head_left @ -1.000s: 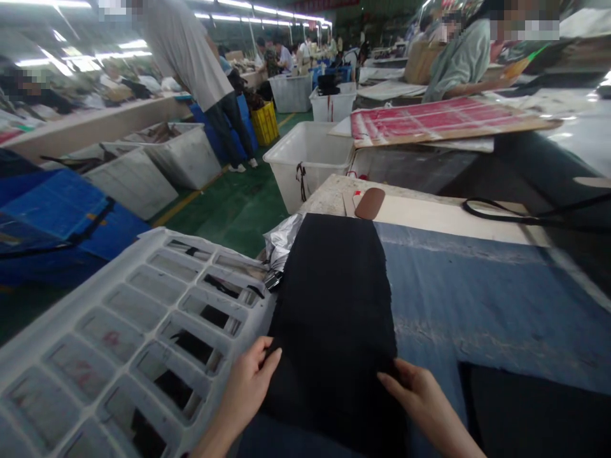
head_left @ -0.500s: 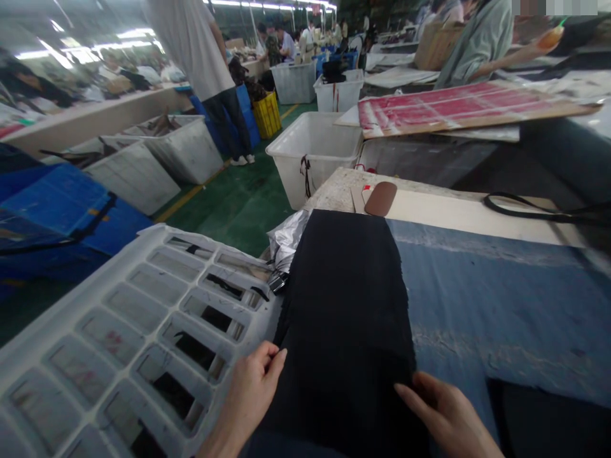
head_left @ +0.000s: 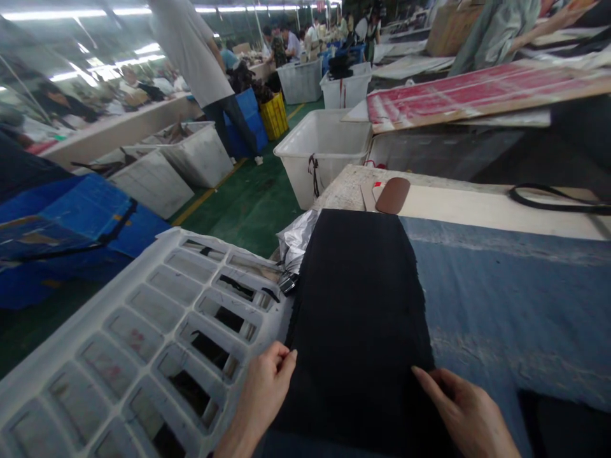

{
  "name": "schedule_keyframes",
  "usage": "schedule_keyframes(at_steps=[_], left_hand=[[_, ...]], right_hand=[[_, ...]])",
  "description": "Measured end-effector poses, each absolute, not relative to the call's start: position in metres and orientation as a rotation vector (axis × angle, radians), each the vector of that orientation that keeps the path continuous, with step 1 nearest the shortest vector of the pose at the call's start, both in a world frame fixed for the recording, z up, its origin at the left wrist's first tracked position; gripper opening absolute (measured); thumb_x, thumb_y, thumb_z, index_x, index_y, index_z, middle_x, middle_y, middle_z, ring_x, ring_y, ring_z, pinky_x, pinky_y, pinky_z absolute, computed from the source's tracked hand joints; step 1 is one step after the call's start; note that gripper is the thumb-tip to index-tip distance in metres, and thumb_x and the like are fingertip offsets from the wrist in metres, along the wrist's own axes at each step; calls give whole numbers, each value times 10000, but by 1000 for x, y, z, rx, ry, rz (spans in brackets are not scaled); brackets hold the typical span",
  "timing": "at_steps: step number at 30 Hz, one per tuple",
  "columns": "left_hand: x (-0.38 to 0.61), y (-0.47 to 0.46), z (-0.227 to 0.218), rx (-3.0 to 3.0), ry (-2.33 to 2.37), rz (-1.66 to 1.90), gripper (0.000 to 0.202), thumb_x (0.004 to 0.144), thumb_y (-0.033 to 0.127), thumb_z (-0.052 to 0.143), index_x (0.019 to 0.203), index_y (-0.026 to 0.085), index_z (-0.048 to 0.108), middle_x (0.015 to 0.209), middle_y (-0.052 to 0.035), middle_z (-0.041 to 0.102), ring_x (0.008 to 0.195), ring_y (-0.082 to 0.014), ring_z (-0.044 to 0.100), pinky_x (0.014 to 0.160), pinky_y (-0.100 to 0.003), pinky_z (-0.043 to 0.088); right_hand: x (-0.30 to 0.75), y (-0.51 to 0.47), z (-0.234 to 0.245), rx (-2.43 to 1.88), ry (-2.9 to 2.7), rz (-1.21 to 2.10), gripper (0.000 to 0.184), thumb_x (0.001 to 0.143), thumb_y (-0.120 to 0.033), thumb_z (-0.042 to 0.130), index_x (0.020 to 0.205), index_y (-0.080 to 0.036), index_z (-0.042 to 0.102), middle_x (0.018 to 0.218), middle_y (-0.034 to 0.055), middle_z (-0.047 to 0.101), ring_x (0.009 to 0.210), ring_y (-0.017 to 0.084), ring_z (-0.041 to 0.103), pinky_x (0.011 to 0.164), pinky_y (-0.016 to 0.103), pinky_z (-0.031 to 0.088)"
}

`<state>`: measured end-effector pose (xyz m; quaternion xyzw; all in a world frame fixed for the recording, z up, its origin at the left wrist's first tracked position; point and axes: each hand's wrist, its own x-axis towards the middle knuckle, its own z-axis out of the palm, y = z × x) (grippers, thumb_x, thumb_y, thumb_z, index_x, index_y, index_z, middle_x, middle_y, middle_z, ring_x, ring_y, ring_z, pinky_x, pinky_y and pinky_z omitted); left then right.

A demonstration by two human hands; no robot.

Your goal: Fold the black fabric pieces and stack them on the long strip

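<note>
Black fabric (head_left: pixel 358 305) is pinched at its edges by the left hand (head_left: pixel 268 380) and right hand (head_left: pixel 465 404), the red mark (head_left: pixel 377 184) beyond being unreadable.

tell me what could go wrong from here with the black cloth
The left edge of the black cloth runs close by a shiny metal piece, so it might snag if it shifts that way.

The left hand and right hand pinch opposite edges; an uneven pull could skew or crease the cloth.

The cloth's right edge looks ragged, so tugging there may fray it further.
</note>
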<state>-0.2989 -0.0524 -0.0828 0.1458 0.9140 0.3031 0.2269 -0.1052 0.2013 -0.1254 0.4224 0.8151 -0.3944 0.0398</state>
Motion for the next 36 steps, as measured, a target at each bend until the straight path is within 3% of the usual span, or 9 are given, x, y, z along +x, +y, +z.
schedule_keyframes(at_steps=[10,24,33,36], left_hand=[[-303,-57,-95,386,2478,806,391,847,571,449,723,216,559,547,43,557,519,-151,535,526,-230,350],[-309,-58,-96,448,2515,701,370,808,565,450,715,232,583,531,41,591,530,-162,591,533,-216,412],[-314,-48,-85,561,2544,300,322,888,444,366,708,239,538,539,35,599,559,-166,617,555,-240,376],[-314,-50,-82,591,2641,99,294,895,476,391,824,243,556,637,19,649,601,-206,646,543,-276,380]], right_hand=[[-109,193,-113,1351,2485,-1202,464,866,-604,444,625,-226,563,529,-16,521,521,161,499,515,273,296],[-112,192,-109,1415,2506,-1140,346,879,-477,509,651,-226,579,561,-5,580,555,169,539,531,260,308],[-112,191,-110,1416,2509,-1082,312,885,-443,519,667,-231,590,584,-4,623,578,174,576,533,262,294],[-112,190,-110,1418,2522,-1063,297,883,-421,536,663,-228,586,593,-3,633,574,168,578,530,260,283]])
